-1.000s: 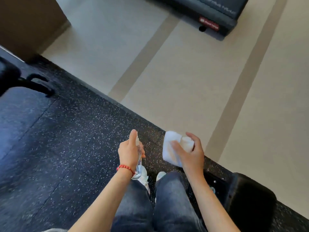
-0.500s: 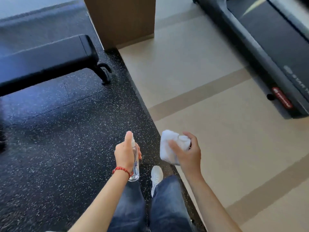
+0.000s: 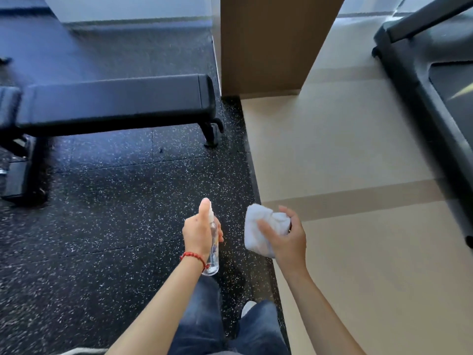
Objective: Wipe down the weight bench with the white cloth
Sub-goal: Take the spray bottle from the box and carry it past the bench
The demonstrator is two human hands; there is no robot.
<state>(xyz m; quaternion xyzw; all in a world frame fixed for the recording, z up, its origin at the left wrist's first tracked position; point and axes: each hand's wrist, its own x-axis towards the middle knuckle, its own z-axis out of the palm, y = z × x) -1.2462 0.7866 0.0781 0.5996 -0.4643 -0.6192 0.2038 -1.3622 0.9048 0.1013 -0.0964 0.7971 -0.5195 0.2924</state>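
The black padded weight bench [image 3: 115, 98] lies across the upper left, on speckled black rubber flooring. It is well ahead of both hands and apart from them. My left hand [image 3: 198, 231] grips a clear spray bottle [image 3: 214, 252], thumb raised by the nozzle. My right hand [image 3: 286, 239] holds the bunched white cloth [image 3: 258, 231] at waist height, over the seam between rubber and beige floor.
A brown pillar [image 3: 268, 42] stands just right of the bench's end. A treadmill [image 3: 435, 85] runs down the right edge on the beige floor [image 3: 358, 149]. The bench's foot and wheel [image 3: 212, 131] sit near the pillar. My jeans and a white shoe show below.
The view has swung left: the bench has come from the far left toward the upper middle and looks closer. The treadmill has slid to the right edge. Both hands keep their hold.
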